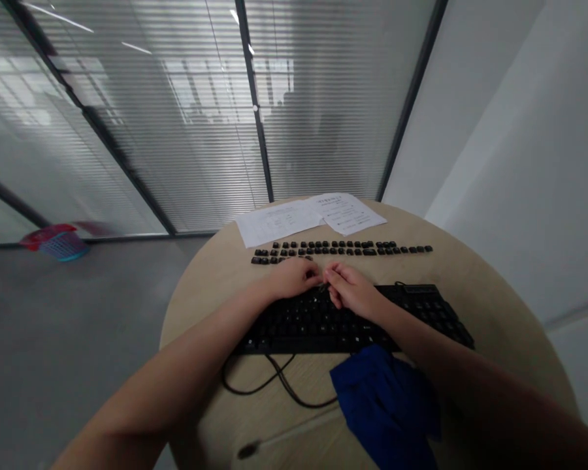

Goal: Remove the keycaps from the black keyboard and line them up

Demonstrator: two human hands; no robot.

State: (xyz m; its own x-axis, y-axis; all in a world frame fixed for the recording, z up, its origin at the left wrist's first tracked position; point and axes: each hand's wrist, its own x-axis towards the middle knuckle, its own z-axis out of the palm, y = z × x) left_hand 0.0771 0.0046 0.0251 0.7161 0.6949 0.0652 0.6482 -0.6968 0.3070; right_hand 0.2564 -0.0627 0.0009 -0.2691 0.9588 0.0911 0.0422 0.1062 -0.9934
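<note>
A black keyboard (318, 323) lies on the round wooden table, some of its keys in place. Over its upper edge my left hand (296, 277) has its fingers pressed together, their tips close to those of my right hand. My right hand (349, 287) is closed in a pinch above the keyboard; what sits between its fingers is too small to make out. Beyond both hands, loose black keycaps (340, 250) stand in rows on the tabletop. Part of the nearest row is hidden behind my left hand.
Printed papers (284, 222) lie at the round table's (500, 326) far edge. Nearer me are a blue cloth (387, 405), a looped black cable (294, 395) and a thin stick-like tool (294, 432). A basket (63, 244) stands on the floor at far left.
</note>
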